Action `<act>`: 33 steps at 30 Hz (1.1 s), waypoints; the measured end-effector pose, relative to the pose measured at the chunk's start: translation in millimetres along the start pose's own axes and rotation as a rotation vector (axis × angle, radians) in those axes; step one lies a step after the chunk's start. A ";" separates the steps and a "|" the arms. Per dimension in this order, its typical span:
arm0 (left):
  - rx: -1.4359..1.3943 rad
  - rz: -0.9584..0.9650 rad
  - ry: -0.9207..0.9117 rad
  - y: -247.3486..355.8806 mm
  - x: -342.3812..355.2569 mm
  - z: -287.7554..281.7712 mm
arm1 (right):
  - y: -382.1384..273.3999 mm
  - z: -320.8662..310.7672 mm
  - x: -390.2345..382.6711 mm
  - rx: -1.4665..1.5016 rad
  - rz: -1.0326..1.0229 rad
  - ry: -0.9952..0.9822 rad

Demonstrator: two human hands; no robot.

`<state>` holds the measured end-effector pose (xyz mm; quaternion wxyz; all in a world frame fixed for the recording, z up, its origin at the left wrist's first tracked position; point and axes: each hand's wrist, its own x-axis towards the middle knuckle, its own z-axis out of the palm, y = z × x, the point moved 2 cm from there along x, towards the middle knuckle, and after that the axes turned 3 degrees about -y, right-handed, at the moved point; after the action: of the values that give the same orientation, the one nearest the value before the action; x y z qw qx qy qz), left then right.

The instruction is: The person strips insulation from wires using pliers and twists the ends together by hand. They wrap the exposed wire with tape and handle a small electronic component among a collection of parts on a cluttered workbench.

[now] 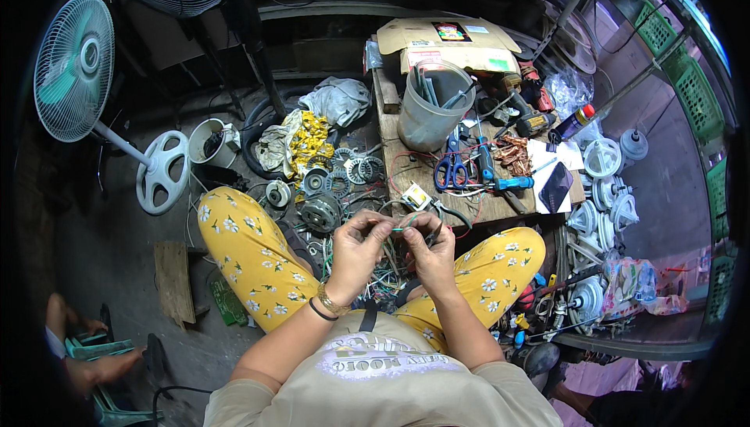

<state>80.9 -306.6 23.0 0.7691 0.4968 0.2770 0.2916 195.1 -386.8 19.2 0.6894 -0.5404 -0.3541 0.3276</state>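
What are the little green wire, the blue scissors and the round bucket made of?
Green wire: probably smooth plastic outside, evenly coloured; I can't see any metal inside.
Blue scissors: handles look like plastic, solid blue.
Bucket: likely plastic, dull and scuffed, with a cloudy grey wall.

In front of the grey plastic bucket (433,118), the scissors (452,164) are blue; farther forward, the wire (399,229) is green, the trousers (248,249) yellow with white, green-leaved daisies, the T-shirt (367,392) beige with a purplish print. Right of the bucket, the wire bundle (513,155) is coppery; behind it, the cardboard box (397,38) tan; far left, the pedestal fan (88,56) white with green blades (66,77).
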 end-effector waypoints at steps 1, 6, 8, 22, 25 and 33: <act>-0.135 -0.060 0.043 -0.8 0.4 -2.0 | 1.9 -1.5 -1.1 0.081 0.032 0.007; -0.645 -0.044 0.147 -2.7 12.0 -18.2 | 3.1 -4.9 -0.5 0.388 0.083 -0.002; -0.840 -0.065 0.193 -1.7 16.0 -20.0 | 1.0 -1.8 2.6 0.492 0.073 0.021; -0.680 -0.089 -0.029 28.0 25.6 -36.0 | -21.8 -12.0 19.9 0.223 0.096 -0.075; -0.397 0.062 -0.076 43.4 20.6 -23.0 | -24.4 -2.4 22.2 -0.373 -0.034 -0.211; -0.289 -0.073 0.103 47.7 15.6 -55.0 | -26.8 -3.1 6.8 -0.694 0.045 -0.568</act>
<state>43.8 -246.1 45.7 0.8274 0.3550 0.2890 0.3254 203.2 -388.1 45.8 0.3354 -0.6359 -0.6064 0.3397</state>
